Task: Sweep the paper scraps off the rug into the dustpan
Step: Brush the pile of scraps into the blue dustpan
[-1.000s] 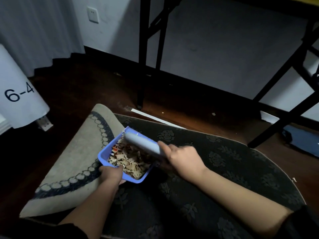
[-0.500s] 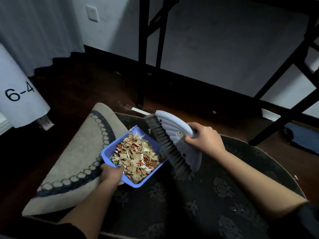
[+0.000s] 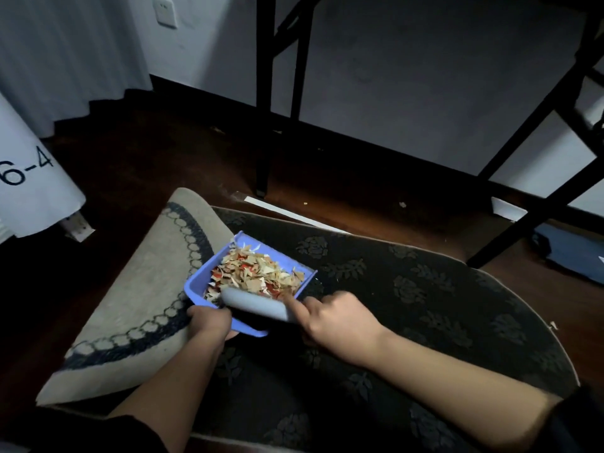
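A blue dustpan (image 3: 243, 246) sits on the dark floral rug (image 3: 408, 289), heaped with tan, red and white paper scraps (image 3: 255, 276). My left hand (image 3: 209, 322) grips the dustpan's near edge. My right hand (image 3: 336, 318) holds a grey hand brush (image 3: 258, 304), index finger stretched along its back. The brush lies across the dustpan's near open side, its bristles hidden beneath it. A few tiny scraps dot the rug right of the dustpan.
The rug's left end (image 3: 140, 289) is folded over, showing its beige underside. Black table legs (image 3: 263, 93) stand on the dark wood floor behind. A white cloth marked 6-4 (image 3: 29, 178) hangs at left. A blue object (image 3: 568, 250) lies at right.
My right hand swung the brush down from its raised position right of the dustpan, and now lays it across the pan's near side. The left hand kept its grip.
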Available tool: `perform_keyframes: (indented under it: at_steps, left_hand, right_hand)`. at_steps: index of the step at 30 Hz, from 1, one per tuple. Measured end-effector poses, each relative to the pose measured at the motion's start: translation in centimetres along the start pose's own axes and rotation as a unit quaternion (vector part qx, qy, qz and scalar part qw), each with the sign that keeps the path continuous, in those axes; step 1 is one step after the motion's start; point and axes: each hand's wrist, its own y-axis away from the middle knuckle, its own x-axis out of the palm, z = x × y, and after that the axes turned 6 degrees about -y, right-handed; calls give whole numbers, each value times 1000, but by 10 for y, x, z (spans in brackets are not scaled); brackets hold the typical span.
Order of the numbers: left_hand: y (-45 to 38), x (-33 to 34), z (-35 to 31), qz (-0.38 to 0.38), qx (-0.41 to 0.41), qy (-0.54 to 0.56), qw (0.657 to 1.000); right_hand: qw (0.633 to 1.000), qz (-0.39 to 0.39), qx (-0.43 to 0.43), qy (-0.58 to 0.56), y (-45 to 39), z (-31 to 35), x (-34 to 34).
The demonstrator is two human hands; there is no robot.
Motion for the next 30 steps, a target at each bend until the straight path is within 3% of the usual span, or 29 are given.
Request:
perform_keyframes:
  at_steps: [2, 5, 8, 11, 14, 22, 30]
  left_hand:
    - [-2, -3, 0, -16, -8, 12, 1000]
    - [4, -11, -2, -22, -15, 38, 999]
    - [5, -14, -1, -35, -12, 29, 999]
    - [6, -15, 1, -39, 4, -2, 999]
    - [4, -17, 6, -32, 18, -62, 997]
    - [-12, -17, 17, 8, 71, -260, 963]
    - [-37, 3, 11, 25, 72, -328, 942]
  right_hand:
    - [1000, 6, 21, -22, 6, -4, -2]
    - [985, -2, 129, -111, 5, -21, -12]
    - [946, 22, 277, -169, -1, -40, -28]
    - [910, 43, 361, -200, -7, -58, -32]
    - [905, 39, 385, -175, -10, -78, -13]
    - [886, 145, 423, -125, -2, -115, 84]
    - [858, 198, 459, -119, 0, -111, 151]
